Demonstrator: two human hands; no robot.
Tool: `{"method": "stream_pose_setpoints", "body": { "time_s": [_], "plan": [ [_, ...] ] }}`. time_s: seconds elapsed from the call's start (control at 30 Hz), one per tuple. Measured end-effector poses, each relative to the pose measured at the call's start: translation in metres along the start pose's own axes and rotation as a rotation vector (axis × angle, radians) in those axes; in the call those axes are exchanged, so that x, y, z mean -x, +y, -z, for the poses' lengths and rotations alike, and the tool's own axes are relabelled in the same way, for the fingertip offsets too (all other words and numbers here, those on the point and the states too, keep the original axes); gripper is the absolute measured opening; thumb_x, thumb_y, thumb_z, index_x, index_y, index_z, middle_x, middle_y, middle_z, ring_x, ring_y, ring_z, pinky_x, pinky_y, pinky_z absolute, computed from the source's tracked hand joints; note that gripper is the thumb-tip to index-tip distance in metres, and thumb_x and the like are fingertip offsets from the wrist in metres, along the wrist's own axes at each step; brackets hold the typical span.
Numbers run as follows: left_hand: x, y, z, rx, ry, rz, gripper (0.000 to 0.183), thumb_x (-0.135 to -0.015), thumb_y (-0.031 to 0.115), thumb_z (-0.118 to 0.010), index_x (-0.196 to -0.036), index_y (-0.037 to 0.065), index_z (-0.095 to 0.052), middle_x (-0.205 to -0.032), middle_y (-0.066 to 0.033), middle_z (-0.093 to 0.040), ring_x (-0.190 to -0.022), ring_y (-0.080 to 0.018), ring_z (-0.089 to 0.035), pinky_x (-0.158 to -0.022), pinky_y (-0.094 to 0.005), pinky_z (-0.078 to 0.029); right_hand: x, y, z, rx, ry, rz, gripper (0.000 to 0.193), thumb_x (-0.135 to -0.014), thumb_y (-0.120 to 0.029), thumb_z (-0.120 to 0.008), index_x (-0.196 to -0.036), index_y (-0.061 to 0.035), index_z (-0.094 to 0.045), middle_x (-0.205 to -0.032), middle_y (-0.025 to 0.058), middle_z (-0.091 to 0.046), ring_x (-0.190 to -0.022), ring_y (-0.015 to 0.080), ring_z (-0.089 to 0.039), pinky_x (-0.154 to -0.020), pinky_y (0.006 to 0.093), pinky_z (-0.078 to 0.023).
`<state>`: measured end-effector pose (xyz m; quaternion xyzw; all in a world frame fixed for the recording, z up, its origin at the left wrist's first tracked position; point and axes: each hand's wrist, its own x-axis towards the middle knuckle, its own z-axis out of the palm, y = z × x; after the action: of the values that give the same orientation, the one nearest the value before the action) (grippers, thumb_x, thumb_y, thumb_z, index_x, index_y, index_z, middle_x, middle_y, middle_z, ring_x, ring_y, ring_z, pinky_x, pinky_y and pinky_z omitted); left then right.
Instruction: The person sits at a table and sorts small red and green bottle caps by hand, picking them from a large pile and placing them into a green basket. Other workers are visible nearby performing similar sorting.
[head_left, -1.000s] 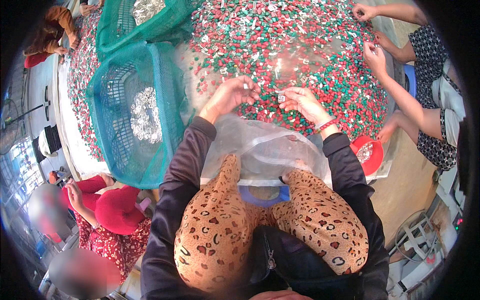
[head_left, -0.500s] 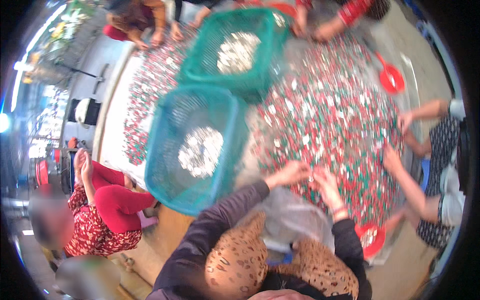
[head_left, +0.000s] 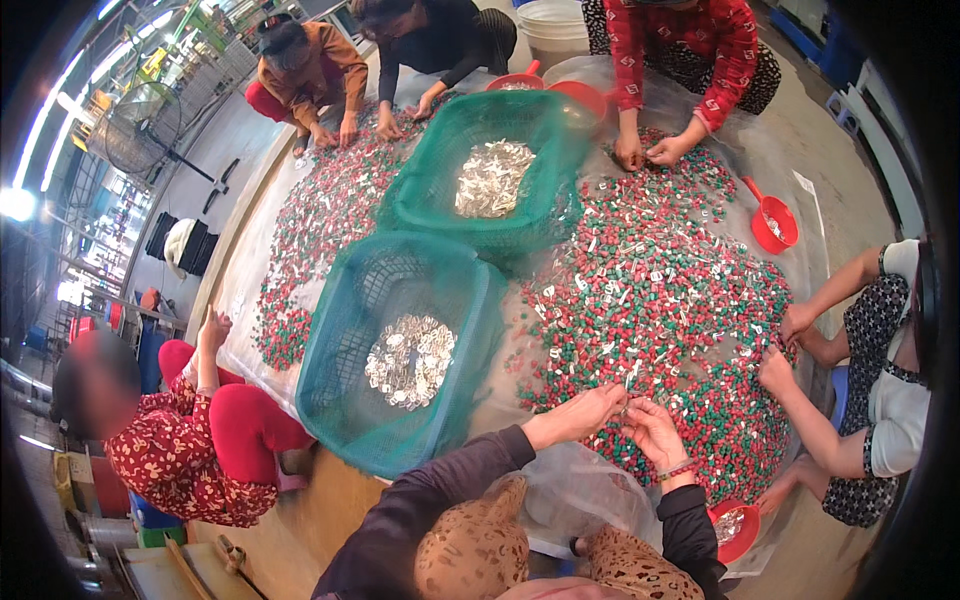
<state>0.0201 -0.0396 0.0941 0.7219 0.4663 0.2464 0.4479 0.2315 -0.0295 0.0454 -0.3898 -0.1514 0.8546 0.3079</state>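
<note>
My left hand (head_left: 590, 412) and my right hand (head_left: 655, 432) meet over the near edge of a wide spread of small red, green and white pieces (head_left: 690, 300). Both are closed, thumbs and fingers pinched together, with the fingertips almost touching. Whatever lies between them is too small to make out. A bracelet circles my right wrist. Beneath my forearms, clear plastic sheeting (head_left: 580, 490) hangs over the spread's edge. Close to my right sleeve sits a red scoop or bowl (head_left: 745, 548) with pale pieces in it.
A blue basket (head_left: 318, 350) and a green basket (head_left: 410, 215) hold whitish pieces. Another red scoop (head_left: 785, 232) lies at the right. Co-workers' hands (head_left: 785, 345) work on the pile at the right, others at the far side. A person in red (head_left: 190, 460) sits at the left.
The view has tilted, so everything sits lower in the picture and more of the far side shows. My hands remain pinched close together. The person at the left has parted their clasped hands.
</note>
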Motion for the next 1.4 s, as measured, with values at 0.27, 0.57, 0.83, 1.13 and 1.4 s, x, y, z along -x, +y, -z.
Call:
{"method": "stream_pose_setpoints", "body": {
  "time_s": [0.27,0.57,0.83,1.13,1.4],
  "plan": [
    [0.005,-0.012,0.01,-0.332,-0.218,-0.226,0.045,-0.074,0.001,-0.06,-0.118,0.007,-0.059,-0.111,-0.0127,-0.059,-0.112,-0.0303,-0.056,-0.092,-0.0402,-0.05,0.014,-0.009,-0.013,0.215,0.138,-0.182,0.023,-0.088,-0.009,-0.065,-0.109,-0.0016,-0.06,-0.091,0.0076,-0.067,-0.075,0.0218,-0.067,-0.069,0.0339,-0.056],
    [-0.009,-0.074,-0.018,0.38,0.176,0.176,0.027,-0.099,0.022,-0.051,-0.119,0.009,-0.064,-0.089,0.0028,-0.061,-0.075,-0.0072,-0.052,-0.064,-0.0221,-0.044,-0.029,0.0,0.007,0.28,-0.065,-0.031,0.017,-0.091,-0.014,-0.062,-0.102,-0.0013,-0.06,-0.089,0.0061,-0.066,-0.081,0.0171,-0.068,-0.064,0.0248,-0.052],
    [-0.005,-0.076,-0.033,1.0,0.02,0.533,0.028,-0.097,0.022,-0.058,-0.117,0.003,-0.061,-0.084,0.0047,-0.059,-0.059,-0.0001,-0.036,-0.051,-0.017,-0.031,-0.036,-0.004,0.004,0.378,0.028,0.172,0.009,-0.088,-0.01,-0.064,-0.093,-0.0029,-0.063,-0.084,0.0025,-0.064,-0.069,0.008,-0.058,-0.06,0.021,-0.046],
    [-0.005,-0.066,-0.033,0.552,0.139,0.469,0.023,-0.092,0.021,-0.063,-0.103,0.001,-0.066,-0.086,-0.0028,-0.065,-0.076,-0.0054,-0.056,-0.061,-0.0242,-0.046,-0.032,0.011,0.003,0.158,0.058,0.134,0.019,-0.089,-0.007,-0.062,-0.106,0.002,-0.063,-0.089,0.0051,-0.067,-0.067,0.0089,-0.062,-0.059,0.0215,-0.052],
    [-0.007,-0.049,-0.034,0.141,0.387,0.076,0.016,-0.091,0.007,-0.058,-0.106,0.002,-0.06,-0.091,-0.0111,-0.062,-0.08,-0.0222,-0.064,-0.068,-0.0355,-0.051,-0.032,0.011,-0.001,-0.055,-0.012,-0.022,0.013,-0.09,-0.005,-0.06,-0.101,0.001,-0.062,-0.087,0.0113,-0.068,-0.072,0.0158,-0.066,-0.061,0.0243,-0.055]
  ]
}}
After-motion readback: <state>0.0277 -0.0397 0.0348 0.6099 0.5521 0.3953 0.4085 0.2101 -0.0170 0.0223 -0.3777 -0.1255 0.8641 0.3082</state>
